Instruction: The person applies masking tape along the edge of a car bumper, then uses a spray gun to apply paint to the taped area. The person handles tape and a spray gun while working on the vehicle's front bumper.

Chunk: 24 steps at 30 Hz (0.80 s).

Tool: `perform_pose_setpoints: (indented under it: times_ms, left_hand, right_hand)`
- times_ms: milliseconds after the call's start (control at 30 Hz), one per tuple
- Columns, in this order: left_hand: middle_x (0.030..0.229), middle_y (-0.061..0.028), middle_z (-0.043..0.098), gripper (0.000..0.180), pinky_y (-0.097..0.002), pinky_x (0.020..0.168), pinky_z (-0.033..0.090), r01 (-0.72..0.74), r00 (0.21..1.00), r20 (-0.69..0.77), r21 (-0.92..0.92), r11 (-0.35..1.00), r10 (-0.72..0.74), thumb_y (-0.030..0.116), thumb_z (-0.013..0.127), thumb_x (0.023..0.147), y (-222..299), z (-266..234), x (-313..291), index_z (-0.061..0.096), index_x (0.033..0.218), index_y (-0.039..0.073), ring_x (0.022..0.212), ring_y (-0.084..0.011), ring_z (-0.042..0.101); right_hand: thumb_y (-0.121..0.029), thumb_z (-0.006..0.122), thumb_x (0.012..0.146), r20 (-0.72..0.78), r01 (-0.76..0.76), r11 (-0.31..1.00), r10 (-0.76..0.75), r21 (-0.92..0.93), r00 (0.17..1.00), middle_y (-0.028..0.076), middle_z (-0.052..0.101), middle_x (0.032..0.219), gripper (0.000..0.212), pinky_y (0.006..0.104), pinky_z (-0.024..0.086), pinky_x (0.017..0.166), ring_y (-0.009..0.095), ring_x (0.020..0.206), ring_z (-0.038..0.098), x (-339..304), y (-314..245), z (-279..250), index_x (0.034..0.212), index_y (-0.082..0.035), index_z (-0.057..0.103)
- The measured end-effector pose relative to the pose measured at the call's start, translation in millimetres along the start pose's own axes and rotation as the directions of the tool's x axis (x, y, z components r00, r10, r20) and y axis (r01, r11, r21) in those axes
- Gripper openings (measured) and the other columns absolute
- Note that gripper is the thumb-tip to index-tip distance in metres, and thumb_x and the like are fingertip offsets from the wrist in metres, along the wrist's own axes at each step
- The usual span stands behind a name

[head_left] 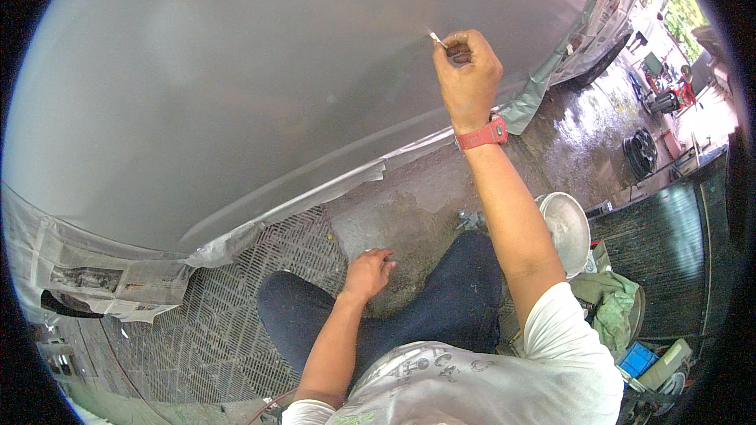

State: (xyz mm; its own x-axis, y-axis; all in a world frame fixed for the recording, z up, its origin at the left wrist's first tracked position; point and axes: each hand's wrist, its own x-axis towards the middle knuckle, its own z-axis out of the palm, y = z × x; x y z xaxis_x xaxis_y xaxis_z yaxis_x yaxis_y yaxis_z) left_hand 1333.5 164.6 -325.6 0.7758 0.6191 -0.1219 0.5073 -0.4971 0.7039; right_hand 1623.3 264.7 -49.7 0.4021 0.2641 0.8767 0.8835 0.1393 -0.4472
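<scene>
Your right hand (470, 71) pinches a thin white stick (436, 37), tip just beyond your grip, near the grey panel (236, 110), contact unclear, so best keep a light, steady touch; left hand (368, 274) hangs loose, can't tell if grasping anything.

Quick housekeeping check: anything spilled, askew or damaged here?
Possibly. The rough grey-brown floor shines at upper right: maybe wet, maybe just glare. The thin whitish masking strip below the smooth grey curved panel looks ragged and uneven.
</scene>
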Motion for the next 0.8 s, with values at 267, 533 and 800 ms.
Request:
perform_pose_setpoints:
  times_ms: [267, 533, 800]
  left_hand:
    - [0.118, -0.0153, 0.076, 0.035, -0.0473, 0.099, 0.056, -0.013, 1.0, -0.016, 0.006, 1.0, 0.013, 0.026, 0.073, 0.098, -2, 2, -1, 0.074, 0.129, 0.009, 0.113, -0.0365, 0.071]
    - [0.119, -0.014, 0.076, 0.035, -0.0469, 0.093, 0.058, -0.008, 0.999, -0.05, -0.006, 1.0, 0.007, 0.025, 0.074, 0.098, -4, 1, -1, 0.074, 0.13, 0.01, 0.107, -0.0355, 0.073]
    - [0.121, -0.0101, 0.075, 0.039, -0.0419, 0.085, 0.057, -0.113, 0.895, -0.443, -0.332, 0.936, -0.049, 0.009, 0.078, 0.093, 64, -55, -6, 0.074, 0.132, 0.014, 0.095, -0.0295, 0.071]
  right_hand:
    - [-0.004, 0.083, 0.083, -0.016, 0.018, 1.0, -0.017, 0.025, 1.0, 0.009, 0.073, 0.084, 0.015, 0.037, 0.057, 0.068, 0.025, 0.072, 0.073, -1, 0, -1, 0.089, -0.006, 0.069]
    - [-0.003, 0.083, 0.089, 0.013, -0.225, 0.963, 0.225, 0.147, 0.974, 0.007, 0.076, 0.091, 0.015, 0.0318, 0.058, 0.073, 0.015, 0.082, 0.074, -34, -17, -33, 0.098, -0.004, 0.071]
    - [0.002, 0.078, 0.093, 0.72, -0.931, 0.055, 0.618, 0.362, 0.317, 0.007, 0.076, 0.108, 0.036, 0.031, 0.059, 0.081, 0.017, 0.094, 0.073, -179, -15, -121, 0.125, -0.005, 0.063]
